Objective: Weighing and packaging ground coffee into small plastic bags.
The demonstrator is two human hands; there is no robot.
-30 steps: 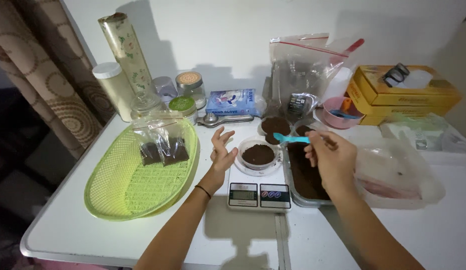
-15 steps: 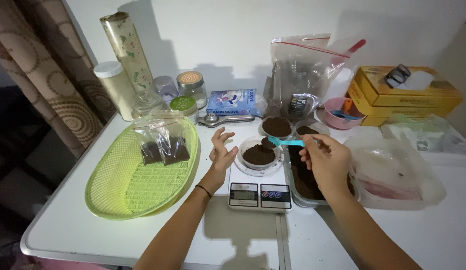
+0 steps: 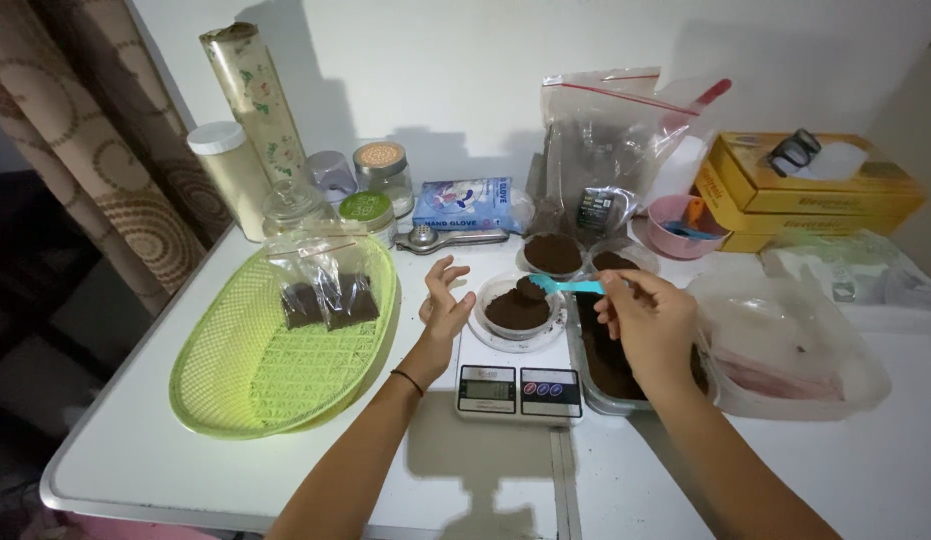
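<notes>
My right hand (image 3: 650, 322) holds a small blue spoon (image 3: 565, 286) heaped with dark brown powder over a clear round cup (image 3: 518, 310) of the same powder. The cup stands on a small white digital scale (image 3: 518, 385). My left hand (image 3: 444, 305) rests open just left of the cup, fingers spread, a thin black band on its wrist. Under my right hand lies a metal tray (image 3: 607, 365) of dark powder.
A green mesh basket (image 3: 235, 370) at the left holds small bags of powder (image 3: 325, 296). Jars (image 3: 383, 172), a wrapped roll (image 3: 253, 95), a glove box (image 3: 463, 204), a large zip bag (image 3: 605, 150), yellow boxes (image 3: 805, 185) and a pink bowl (image 3: 675, 225) line the back. A crumpled clear bag (image 3: 795, 345) lies at right.
My right hand has carried the blue spoon leftward from above the tray to over the cup on the scale. My left hand has stayed beside the cup.
</notes>
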